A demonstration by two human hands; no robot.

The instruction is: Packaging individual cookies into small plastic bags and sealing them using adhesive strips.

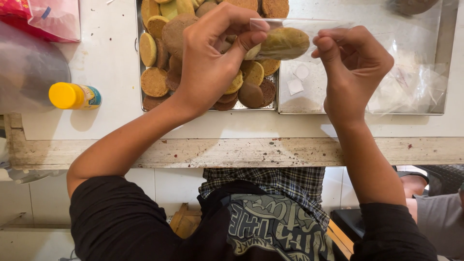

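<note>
Closest in, two forearms in black sleeves reach out over the worn front edge of the white counter (121, 126). Two hands are at work, both raised above the trays. The left hand (209, 58) curls tight, thumb and forefinger pinching one end of a single clear plastic bag (309, 25), the other fingers folded in above it. One round tan biscuit (284, 42) sits inside that bag, right by the left thumb tip. The right hand (355, 63) is bunched up too, fingertips pressed together on the bag's far end, so the bag stretches between the two hands. Neither hand is spread; both are closed to a pinch on the plastic.

Under the left hand lies one metal tray (137, 72) heaped with round biscuits, well over a dozen showing, pale yellow through dark brown, some stacked and partly hidden by the hand, so an exact count is out of reach. Just beside it, touching edge to edge, a second metal tray (440, 77) holds loose clear plastic bags (411, 87), number unclear, and two small white packets (297, 79).

Off to the left, one small bottle with a yellow cap (73, 95) lies on its side on the counter. At the far left corner, one clear bag with red contents (48, 19).
</note>
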